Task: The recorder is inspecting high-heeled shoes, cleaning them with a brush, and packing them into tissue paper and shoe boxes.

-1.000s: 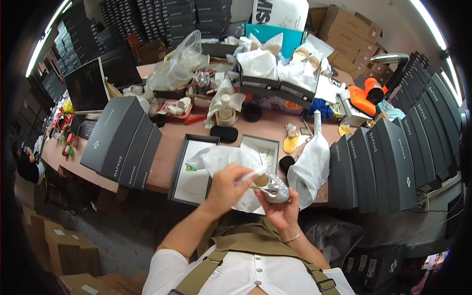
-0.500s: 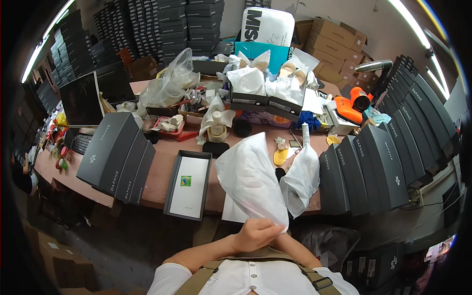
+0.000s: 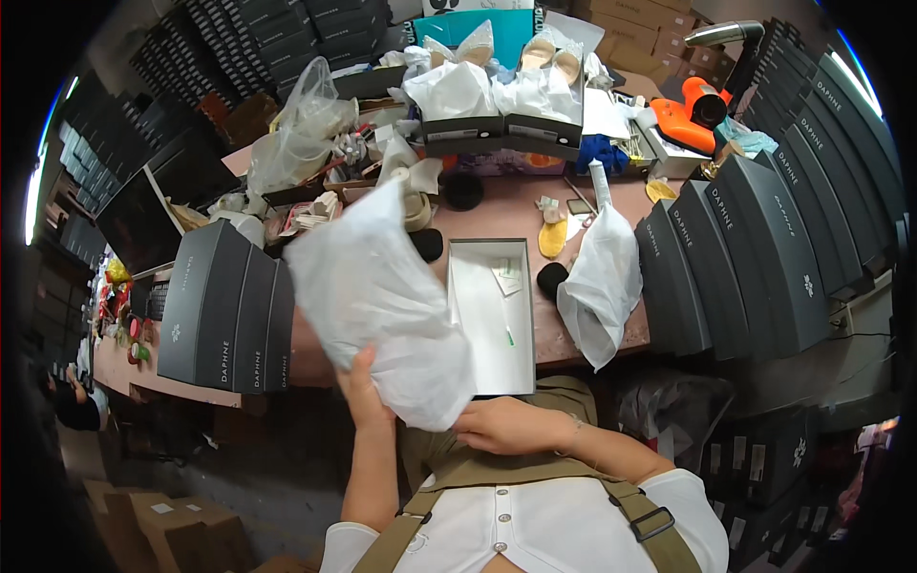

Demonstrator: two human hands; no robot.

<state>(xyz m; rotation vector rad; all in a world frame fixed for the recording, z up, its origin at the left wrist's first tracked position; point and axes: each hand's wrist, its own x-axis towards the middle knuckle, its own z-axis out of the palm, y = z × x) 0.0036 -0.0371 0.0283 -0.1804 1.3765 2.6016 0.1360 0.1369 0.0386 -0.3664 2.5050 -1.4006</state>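
A full, thin white bag (image 3: 368, 306) is held up in front of me, tilted, its contents hidden. My left hand (image 3: 365, 393) grips its lower left side, thumb on the front. Down at the bag's bottom corner, my right hand (image 3: 506, 425) has its fingers closed on the edge. Just right of the bag, an uncovered grey shoe box (image 3: 531, 329) with a white inside holds a small paper packet (image 3: 507, 277) and a thin green-tipped piece (image 3: 510, 334). A second filled white bag (image 3: 602, 277) lies farther right on the table.
Grey shoe boxes stand in rows at left (image 3: 205, 315) and right (image 3: 764, 258). At the back are boxes of white-wrapped shoes (image 3: 501, 95), a clear plastic bag (image 3: 310, 124) and an orange heat tool (image 3: 686, 122). A yellow pad (image 3: 552, 239) and black round pad (image 3: 551, 280) lie near the second bag.
The held bag has swung left and my left hand has moved onto its left side. The grey box behind it now shows. The shallow tray with a small picture is no longer visible.
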